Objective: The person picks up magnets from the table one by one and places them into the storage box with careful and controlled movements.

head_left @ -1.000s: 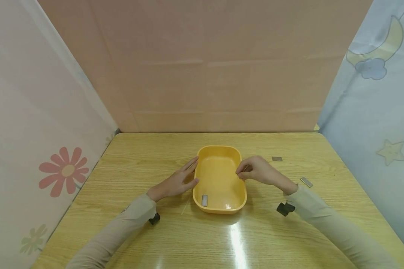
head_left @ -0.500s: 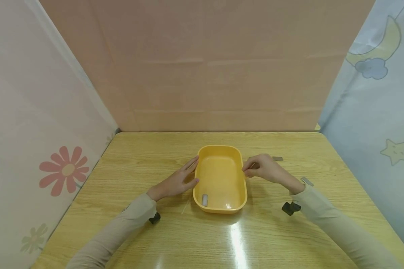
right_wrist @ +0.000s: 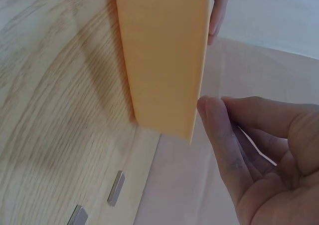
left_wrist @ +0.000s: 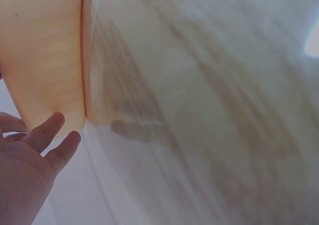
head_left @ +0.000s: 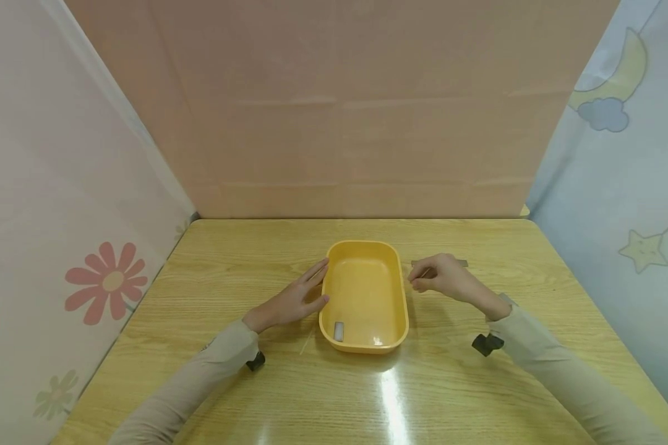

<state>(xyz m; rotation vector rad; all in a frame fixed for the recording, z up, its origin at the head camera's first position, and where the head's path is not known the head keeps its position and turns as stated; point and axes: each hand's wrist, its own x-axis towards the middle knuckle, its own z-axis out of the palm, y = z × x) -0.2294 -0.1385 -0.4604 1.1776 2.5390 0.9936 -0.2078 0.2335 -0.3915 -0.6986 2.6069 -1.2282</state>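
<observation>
A yellow-orange plastic basin (head_left: 363, 348) with rounded corners stands in the middle of the table, a small grey metal bar (head_left: 338, 332) lying in its near left corner. My left hand (head_left: 289, 301) rests its spread, mostly straight fingers against the basin's left wall; in the left wrist view its fingertips (left_wrist: 59, 118) meet that wall. Just off the right rim is my right hand (head_left: 442, 276), thumb and fingertips drawn together with nothing visible between them. The right wrist view has these fingertips (right_wrist: 214, 108) close beside the basin's upper edge.
More grey bars lie to the right: one bar (head_left: 462, 263) behind the right hand, a bar end (head_left: 414, 264) showing left of it, another (head_left: 505, 297) partly under the wrist. A pale thin line (head_left: 306, 343) shows left of the basin. Cloth screens (head_left: 339, 142) enclose the table.
My right hand has drawn back rightward from over the basin's right rim to just outside it, uncovering a bar end on the table. The left hand and the basin stay where they were.
</observation>
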